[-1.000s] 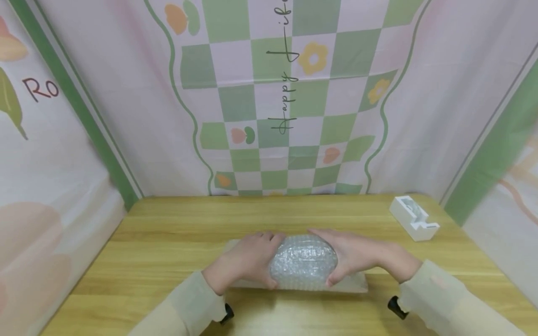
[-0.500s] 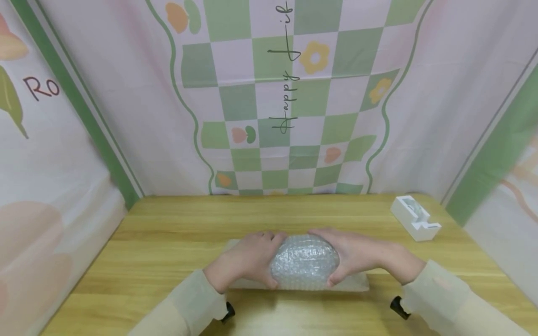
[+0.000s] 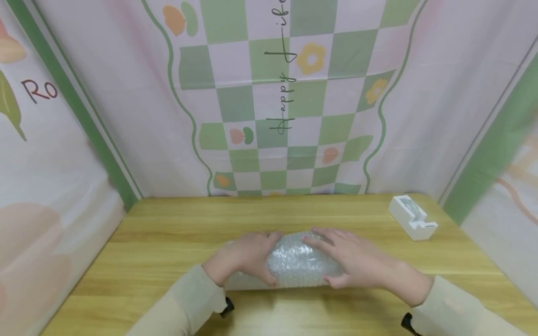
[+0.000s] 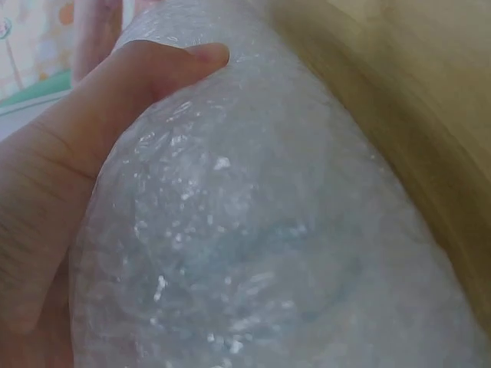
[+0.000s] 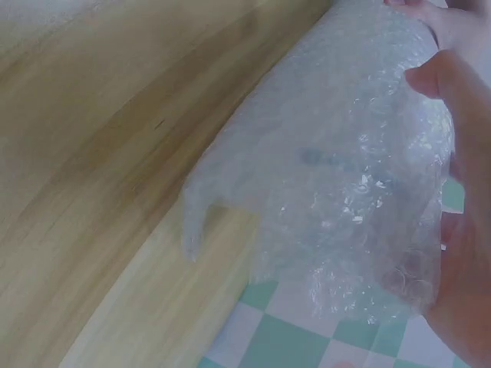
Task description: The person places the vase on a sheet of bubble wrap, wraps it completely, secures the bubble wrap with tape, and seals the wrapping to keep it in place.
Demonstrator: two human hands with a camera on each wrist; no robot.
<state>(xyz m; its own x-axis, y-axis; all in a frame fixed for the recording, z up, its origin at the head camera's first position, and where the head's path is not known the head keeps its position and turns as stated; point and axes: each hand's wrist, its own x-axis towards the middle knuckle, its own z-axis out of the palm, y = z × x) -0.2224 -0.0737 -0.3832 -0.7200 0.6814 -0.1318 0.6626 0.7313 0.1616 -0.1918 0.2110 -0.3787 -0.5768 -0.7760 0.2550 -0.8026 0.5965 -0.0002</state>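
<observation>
A bundle of clear bubble wrap (image 3: 294, 263) lies across the wooden table in front of me, bulging in the middle. Faint bluish marks show through its layers in the left wrist view. My left hand (image 3: 245, 256) grips it from the left, with the thumb (image 4: 203, 60) on the near side and the fingers over the top. On the right, my right hand (image 3: 363, 261) holds it with spread fingers across the top and the thumb (image 5: 430, 77) low on the near side. Loose wrap hangs past the right end in the right wrist view.
A white tape dispenser (image 3: 409, 221) stands at the back right of the wooden table (image 3: 185, 219). Behind the table hangs a curtain (image 3: 269, 102) with green checks and flowers, and printed cloth closes off both sides.
My right hand has shifted right and turned, its fingers spreading more over the wrap. The flat right end of the wrap no longer shows beyond that hand. My left hand stays nearly in place.
</observation>
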